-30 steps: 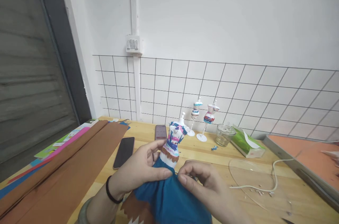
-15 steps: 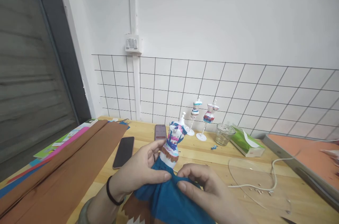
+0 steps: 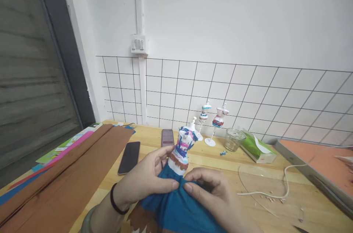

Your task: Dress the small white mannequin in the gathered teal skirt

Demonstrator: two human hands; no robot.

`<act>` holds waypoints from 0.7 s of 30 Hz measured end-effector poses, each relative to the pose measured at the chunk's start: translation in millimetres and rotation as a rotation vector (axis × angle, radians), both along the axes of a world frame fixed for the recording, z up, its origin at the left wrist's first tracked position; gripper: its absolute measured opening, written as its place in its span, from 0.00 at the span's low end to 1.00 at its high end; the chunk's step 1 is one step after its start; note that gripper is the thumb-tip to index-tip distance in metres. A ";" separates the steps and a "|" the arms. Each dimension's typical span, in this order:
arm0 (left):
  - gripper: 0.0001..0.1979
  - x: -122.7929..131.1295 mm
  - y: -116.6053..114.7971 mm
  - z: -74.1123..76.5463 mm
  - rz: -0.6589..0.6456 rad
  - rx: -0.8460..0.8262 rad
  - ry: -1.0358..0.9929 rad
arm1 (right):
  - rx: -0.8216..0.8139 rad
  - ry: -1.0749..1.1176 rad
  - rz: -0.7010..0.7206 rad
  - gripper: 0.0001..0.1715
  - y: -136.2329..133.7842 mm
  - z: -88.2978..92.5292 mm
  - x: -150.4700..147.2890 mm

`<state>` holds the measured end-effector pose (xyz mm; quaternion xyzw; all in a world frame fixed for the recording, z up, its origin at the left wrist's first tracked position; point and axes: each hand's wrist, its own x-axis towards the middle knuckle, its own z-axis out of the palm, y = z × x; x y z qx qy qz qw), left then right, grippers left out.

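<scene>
A small dress-form mannequin [image 3: 184, 144], white with painted pink, blue and brown patches, leans slightly right in front of me. Blue crepe paper [image 3: 176, 207] is gathered round its lower part like a skirt, with brown paper [image 3: 142, 215] showing beneath. My left hand [image 3: 154, 174] is closed on the gathered top edge, its thumb in front and its fingers behind the form. My right hand [image 3: 212, 189] pinches the same blue paper between thumb and forefinger, close beside the left thumb. The mannequin's stand is hidden under the paper.
Two painted mannequins [image 3: 204, 113] [image 3: 219, 117] stand at the back near a glass jar [image 3: 234, 139] and a tissue pack [image 3: 257, 146]. Phones [image 3: 129, 157] [image 3: 167, 137] lie on the table. Folded brown paper [image 3: 66, 174] covers the left; a white cord [image 3: 264, 193] and an orange-lined tray [image 3: 325, 167] are right.
The mannequin has shifted slightly right and stands a little more exposed above the hands. My right fingers have drawn closer to the left thumb, gathering the blue paper.
</scene>
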<state>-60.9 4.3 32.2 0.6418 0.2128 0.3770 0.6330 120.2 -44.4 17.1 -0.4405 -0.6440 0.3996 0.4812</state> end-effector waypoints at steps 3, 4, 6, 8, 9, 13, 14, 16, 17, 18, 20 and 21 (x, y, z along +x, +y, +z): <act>0.32 0.4 -0.7 0.2 -0.003 0.009 0.001 | 0.032 -0.023 -0.030 0.07 -0.1 -2.3 -0.3; 0.32 0.5 -0.7 -0.3 -0.002 0.009 0.000 | 0.035 -0.033 -0.040 0.07 -0.1 -2.7 -0.7; 0.32 0.7 -0.6 -1.6 0.003 -0.001 -0.005 | 0.026 -0.055 -0.047 0.07 -0.2 -2.9 -1.4; 0.33 0.8 -0.6 -3.4 0.006 -0.012 -0.009 | 0.012 -0.069 -0.046 0.07 -0.4 -2.3 -2.0; 0.33 0.8 -0.7 -4.1 0.006 -0.015 -0.008 | 0.009 -0.071 -0.045 0.08 -0.4 -1.8 -2.3; 0.33 1.8 -1.3 -4.5 0.013 -0.012 -0.004 | 0.002 -0.057 -0.065 0.08 0.5 -1.0 -3.0; 0.33 2.2 -1.5 -4.0 0.016 -0.007 -0.005 | 0.002 -0.056 -0.071 0.09 1.0 -1.1 -3.2; 0.33 2.9 -1.6 -2.9 0.013 -0.002 -0.007 | 0.006 -0.055 -0.077 0.09 2.2 -1.6 -3.5; 0.32 3.1 -1.6 -2.6 0.008 -0.002 -0.008 | 0.006 -0.053 -0.077 0.10 2.8 -1.8 -3.7; 0.32 3.2 -1.6 -2.4 0.002 -0.003 -0.007 | 0.004 -0.048 -0.076 0.10 3.2 -1.8 -3.9; 0.31 3.1 -1.9 -2.6 -0.001 -0.008 -0.011 | -0.003 -0.039 -0.080 0.11 3.3 -1.7 -4.4; 0.31 2.9 -2.2 -2.8 -0.002 -0.010 -0.010 | -0.007 -0.037 -0.083 0.11 3.0 -1.6 -4.6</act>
